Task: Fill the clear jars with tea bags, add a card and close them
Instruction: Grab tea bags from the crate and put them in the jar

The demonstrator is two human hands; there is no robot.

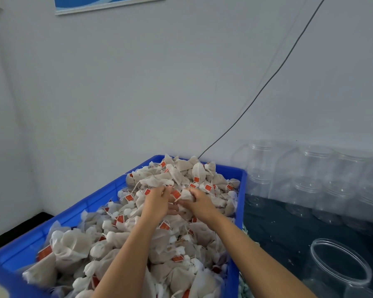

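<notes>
Two bare forearms are seen reaching away from the camera over a blue plastic crate (78, 214), which fills the lower left and centre of the view. It is heaped with white mesh tea bags (177, 250), each carrying a string and a small red tag. The crate's left wall is bare on the inside, and the pile rises highest toward the far end.

Near the middle of the heap the left hand (159, 202) is sunk among the bags, its fingers curled around a bunch of them. Just beside it, almost touching, the right hand (197, 203) is closed in the same way on a tea bag, with a red tag showing between the two hands.

To the right of the crate a dark tabletop (278, 231) is seen, dotted with pale crumbs. Along its far edge, against the pale wall (138, 82), empty clear jars (310, 179) are stacked without lids. Nearer the camera, at the lower right, one open clear jar (340, 263) stands apart from the stack with its wide mouth facing up; no tea bags can be seen inside it. A thin dark cable (267, 82) runs diagonally down the wall to a point behind the crate.
</notes>
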